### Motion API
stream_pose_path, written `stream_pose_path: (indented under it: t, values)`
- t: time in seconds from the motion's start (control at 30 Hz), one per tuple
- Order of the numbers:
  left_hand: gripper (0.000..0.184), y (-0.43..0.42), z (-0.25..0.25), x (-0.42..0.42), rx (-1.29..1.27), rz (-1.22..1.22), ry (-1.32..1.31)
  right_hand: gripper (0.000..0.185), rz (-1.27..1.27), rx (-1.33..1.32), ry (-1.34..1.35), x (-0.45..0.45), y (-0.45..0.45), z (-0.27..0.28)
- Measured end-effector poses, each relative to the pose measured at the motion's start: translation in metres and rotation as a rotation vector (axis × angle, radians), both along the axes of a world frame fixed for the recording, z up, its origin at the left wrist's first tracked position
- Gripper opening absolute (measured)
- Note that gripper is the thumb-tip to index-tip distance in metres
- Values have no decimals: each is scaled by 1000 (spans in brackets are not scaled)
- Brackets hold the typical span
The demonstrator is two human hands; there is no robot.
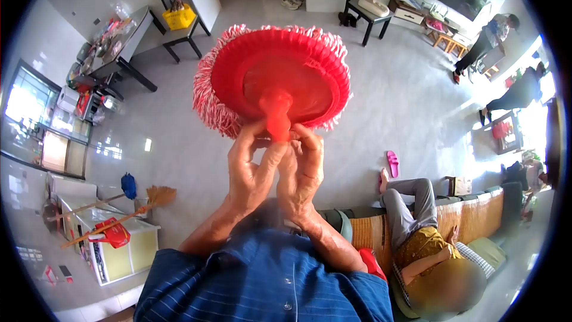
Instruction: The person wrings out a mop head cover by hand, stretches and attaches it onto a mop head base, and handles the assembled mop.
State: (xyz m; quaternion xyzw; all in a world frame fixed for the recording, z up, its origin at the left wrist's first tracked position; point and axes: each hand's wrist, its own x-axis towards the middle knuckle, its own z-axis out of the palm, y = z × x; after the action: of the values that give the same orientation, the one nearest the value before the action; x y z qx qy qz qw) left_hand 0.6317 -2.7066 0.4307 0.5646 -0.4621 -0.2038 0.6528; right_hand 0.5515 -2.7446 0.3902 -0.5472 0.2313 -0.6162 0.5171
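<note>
A round red mop head (238,71) with red-and-white yarn strands around its rim is raised in front of me, its plastic disc tilted so the underside with the neck faces me. My left hand (253,170) pinches the red neck from the left, thumb and fingers closed on it. From the right, my right hand (302,173) closes its fingertips on the lower end of that same neck. Both thumbs meet just below it. No pole shows in the neck, and its very tip is partly covered by my fingers.
A person in grey trousers (411,203) sits on the sofa (482,211) at right, near a pink slipper (392,164). Two others stand far right. A broom (158,197) lies over a white cabinet (140,253) at left. A cluttered table (134,39) and chairs stand behind.
</note>
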Motion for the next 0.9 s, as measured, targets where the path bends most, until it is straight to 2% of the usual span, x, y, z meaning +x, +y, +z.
stream_pose_path:
  t: [0.03, 0.13, 0.23, 0.27, 0.4, 0.43, 0.5, 0.6, 0.7, 0.8, 0.9]
  values:
    - [33, 0, 3, 3, 27, 16, -69, 33, 34, 105, -155, 9, 2, -1]
    - [24, 4, 22, 9, 98, 76, -216, 35, 103, 67, -77, 9, -4, -11]
    - [22, 9, 47, 12, 248, 89, -459, 38, -6, -55, 22, 18, -10, -20]
    - [22, 12, 59, 14, 301, 104, -620, 40, 70, 49, -93, 26, -8, -21]
    - [26, 1, 89, 40, -202, 408, -961, 42, 30, -55, 79, 25, -12, -19]
    - [28, -3, 103, 46, -223, 494, -1103, 44, 40, -35, 68, 25, -11, -17]
    - [30, -21, 121, 51, -255, 521, -1120, 47, 62, 0, 45, 26, -10, -11]
    - [31, -36, 116, 59, -156, 342, -879, 53, 97, 28, 32, 21, -11, -8]
    - [30, -37, 108, 66, -90, 239, -762, 60, 25, -36, -23, 22, -16, -15]
    - [32, -36, 99, 69, -211, 207, -807, 75, 119, 110, -166, 10, -20, -3]
    - [34, -35, 101, 73, -265, 168, -836, 91, 54, -32, 49, 3, -22, -2]
